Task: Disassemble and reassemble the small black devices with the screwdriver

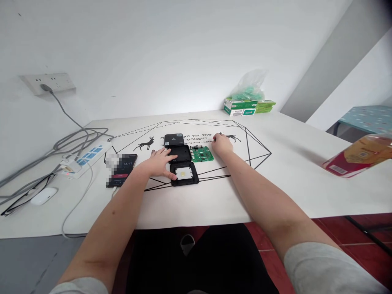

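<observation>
Left hand [161, 162] spread wide, fingertips at left edges of black shell [181, 155] and white-centred black frame [184, 173]. Right hand [221, 145] curled, just right of green circuit board [202, 154]; can't tell if it's gripping anything. Count on table [211, 200]: 1 board, 1 shell, 1 frame, 1 labelled black cover [173, 140] behind shell, 1 phone [126, 168].

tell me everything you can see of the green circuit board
The flat green circuit board, roughly rectangular, carries a dark square chip, smaller parts too tiny to name, and pale fittings along its left edge. It lies flat, chip side up, on the white printed tabletop, right of a shallow black plastic shell and beside the person's right hand. Whether either touches it is unclear.
</observation>
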`<state>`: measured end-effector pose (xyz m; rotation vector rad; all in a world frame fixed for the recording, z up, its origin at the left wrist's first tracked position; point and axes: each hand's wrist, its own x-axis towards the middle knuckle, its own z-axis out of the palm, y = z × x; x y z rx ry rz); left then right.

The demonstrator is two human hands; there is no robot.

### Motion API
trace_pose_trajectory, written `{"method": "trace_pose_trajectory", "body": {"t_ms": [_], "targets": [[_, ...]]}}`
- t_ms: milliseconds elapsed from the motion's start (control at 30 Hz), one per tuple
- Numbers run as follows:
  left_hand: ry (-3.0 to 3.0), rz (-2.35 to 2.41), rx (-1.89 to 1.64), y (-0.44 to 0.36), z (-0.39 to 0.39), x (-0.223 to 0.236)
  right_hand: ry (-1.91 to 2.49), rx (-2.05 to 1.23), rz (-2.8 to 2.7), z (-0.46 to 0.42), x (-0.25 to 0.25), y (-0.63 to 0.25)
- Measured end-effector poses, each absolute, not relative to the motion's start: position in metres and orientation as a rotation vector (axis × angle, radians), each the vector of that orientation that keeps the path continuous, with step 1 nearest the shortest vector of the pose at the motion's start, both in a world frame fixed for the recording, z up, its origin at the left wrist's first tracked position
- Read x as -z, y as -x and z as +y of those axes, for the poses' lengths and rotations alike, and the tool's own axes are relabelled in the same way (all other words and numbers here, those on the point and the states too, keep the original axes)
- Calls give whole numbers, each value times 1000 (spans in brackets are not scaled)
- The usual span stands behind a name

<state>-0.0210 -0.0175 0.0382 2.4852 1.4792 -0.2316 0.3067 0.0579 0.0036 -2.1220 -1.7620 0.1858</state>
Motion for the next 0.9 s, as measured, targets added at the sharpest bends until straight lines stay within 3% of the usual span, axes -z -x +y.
{"method": "trace_pose_trajectory", "body": {"t_ms": [200, 300, 467, 900], "targets": [[-2449, 1473, 208, 18, -21, -44, 2041, -110, -1788, 38, -20, -286], [-2445, 1464, 225, 16, -22, -44, 1726, -47, -1925, 16, -33, -262], [-2481, 1446, 197, 15, -20, -41, 933, -541, -2676, -25, -50, -232], [-2425, 1452, 175, 13, -23, -45, 869, -630, -2810, -39, -55, -224]]}}
